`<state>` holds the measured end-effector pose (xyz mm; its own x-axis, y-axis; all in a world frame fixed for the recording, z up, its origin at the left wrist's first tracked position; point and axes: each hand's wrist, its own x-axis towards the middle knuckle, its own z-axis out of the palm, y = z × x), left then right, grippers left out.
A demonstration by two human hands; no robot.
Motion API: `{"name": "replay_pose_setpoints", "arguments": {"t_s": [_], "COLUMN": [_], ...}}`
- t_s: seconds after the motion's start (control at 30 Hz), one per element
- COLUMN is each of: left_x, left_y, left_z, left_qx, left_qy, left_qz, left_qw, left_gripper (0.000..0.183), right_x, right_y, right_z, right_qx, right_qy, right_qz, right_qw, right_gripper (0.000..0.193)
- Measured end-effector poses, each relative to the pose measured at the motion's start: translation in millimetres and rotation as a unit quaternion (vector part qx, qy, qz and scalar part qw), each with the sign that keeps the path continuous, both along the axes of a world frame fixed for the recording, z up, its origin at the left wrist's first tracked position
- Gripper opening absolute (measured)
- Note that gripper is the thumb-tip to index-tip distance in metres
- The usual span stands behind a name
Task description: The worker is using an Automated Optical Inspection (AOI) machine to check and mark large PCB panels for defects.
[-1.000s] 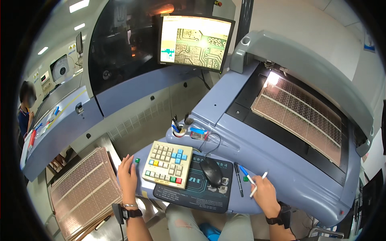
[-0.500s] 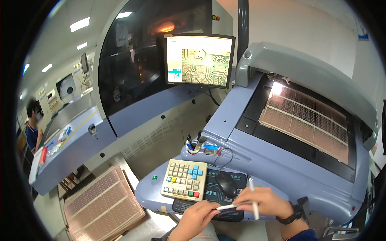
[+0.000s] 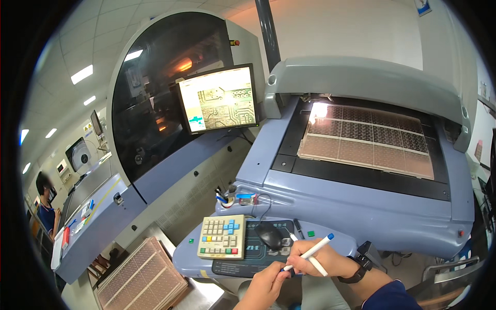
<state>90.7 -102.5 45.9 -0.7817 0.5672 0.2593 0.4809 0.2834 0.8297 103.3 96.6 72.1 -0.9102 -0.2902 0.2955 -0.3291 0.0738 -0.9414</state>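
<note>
My right hand [image 3: 323, 258] is closed around a white marker [image 3: 316, 247] with a blue end pointing up and to the right. A second slim white pen [image 3: 318, 266] also runs through its fingers, crossing the marker. My left hand [image 3: 267, 285] pinches at the marker's lower end, where a small dark piece shows between the fingertips; its exact shape is hidden. Both hands are held in front of a dark mouse pad [image 3: 235, 267] on the machine's blue-grey ledge. A black mouse [image 3: 269, 235] lies just beyond them, with a beige keypad [image 3: 221, 237] to its left.
Behind the ledge, a copper-coloured panel [image 3: 356, 151] lies on the machine bed under a grey cover [image 3: 361, 77]. A lit monitor [image 3: 219, 98] stands left of it. Stacked copper panels [image 3: 142, 279] rest at lower left. A cup of pens [image 3: 225, 200] and a dark pen [image 3: 298, 228] are nearby.
The view has swung right. The marker has turned in my right hand, so its blue end now shows at the upper right. My left fingers have moved close against the right hand.
</note>
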Motion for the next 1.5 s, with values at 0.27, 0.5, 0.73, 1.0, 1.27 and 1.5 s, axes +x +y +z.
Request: {"name": "replay_pose_setpoints", "arguments": {"t_s": [0.27,0.5,0.73,1.0,1.27,1.5], "left_x": [-30.5,-62.9,-83.0,-84.3,-85.8,-82.1], "left_y": [-2.9,32.3,18.0,11.8,13.6,13.5], "left_z": [-61.1,-57.8,-73.5,-123.7,-124.1,-121.1], "left_qx": [0.183,0.144,0.116,0.096,0.077,0.049], "left_qy": [-0.326,-0.015,0.201,0.236,0.209,0.182], "left_qz": [-0.055,0.056,0.147,0.289,0.310,0.316], "left_qw": [0.926,0.988,0.962,0.923,0.924,0.930], "left_gripper": [0.015,0.018,0.020,0.037,0.041,0.038], "right_x": [-18.7,-152.1,-284.9,-409.5,-420.1,-421.4], "right_y": [167.8,295.4,349.8,380.3,368.2,355.1], "right_z": [41.9,58.4,71.8,58.6,55.7,55.0], "right_qx": [-0.197,-0.044,-0.063,0.101,0.094,0.134], "right_qy": [0.281,0.320,0.280,0.299,0.280,0.274], "right_qz": [-0.310,-0.510,-0.522,-0.546,-0.527,-0.502], "right_qw": [0.887,0.797,0.803,0.776,0.797,0.809], "right_gripper": [0.024,0.016,0.015,0.020,0.015,0.018]}}
